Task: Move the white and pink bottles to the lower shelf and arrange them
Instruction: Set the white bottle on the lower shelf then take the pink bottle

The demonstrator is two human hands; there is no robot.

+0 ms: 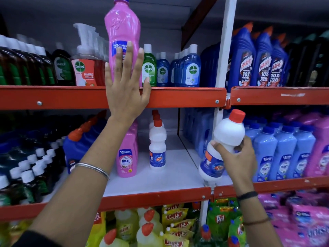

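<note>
The left hand point(127, 86), fingers spread flat and gripping nothing, is raised at the front edge of the upper shelf point(178, 97), directly before the upright pink bottle point(122, 34) standing there. The right hand point(238, 157) is wrapped around a tilted white bottle point(226, 139) at the lower shelf's point(160, 196) front right corner, beside the white bottles point(157, 145) already standing there.

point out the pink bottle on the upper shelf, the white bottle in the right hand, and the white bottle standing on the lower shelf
pink bottle on the upper shelf point(122, 31), head view, on its upper body
white bottle in the right hand point(228, 133), head view, on its white shoulder
white bottle standing on the lower shelf point(157, 139), head view, on its white midsection
</note>
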